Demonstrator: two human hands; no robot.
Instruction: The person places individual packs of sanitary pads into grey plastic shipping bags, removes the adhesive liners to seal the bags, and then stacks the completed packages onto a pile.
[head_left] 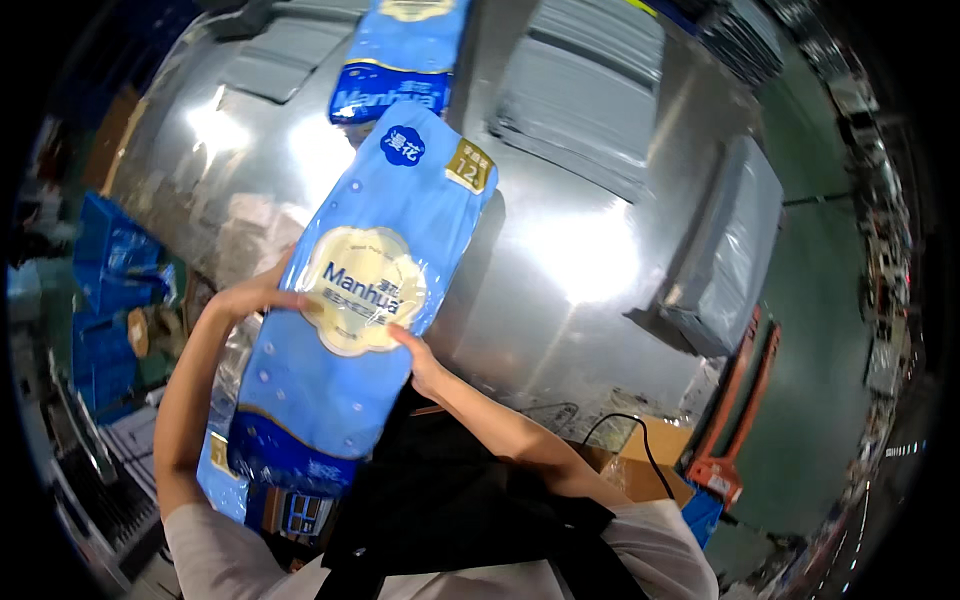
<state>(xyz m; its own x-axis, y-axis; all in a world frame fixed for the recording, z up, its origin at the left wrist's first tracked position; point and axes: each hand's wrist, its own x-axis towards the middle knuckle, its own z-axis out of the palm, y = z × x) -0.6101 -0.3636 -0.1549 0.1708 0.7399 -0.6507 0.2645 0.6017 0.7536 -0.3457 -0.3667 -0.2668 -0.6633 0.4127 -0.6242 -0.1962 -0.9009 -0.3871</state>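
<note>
A long blue plastic-wrapped tissue pack [370, 200] with a cream label and a gold corner badge is held tilted above the metal table [490, 330]. On its left edge my left hand [250, 295] grips it, thumb in front, the other fingers mostly hidden behind. My right hand [424, 368] clasps the right edge lower down, its thumb on the front and its remaining fingers largely out of sight. Just beyond the held pack's top end, a similar blue pack [405, 50] lies on the table, cut off by the picture's upper edge.
Flat grey plastic bags [585, 90] are stacked at the far side, with more grey bags [285, 55] at far left. A filled grey parcel [725, 245] lies at the table's right edge. Blue crates [110, 260] stand left; a cardboard box [645, 460] and orange-red forks [735, 400] are lower right.
</note>
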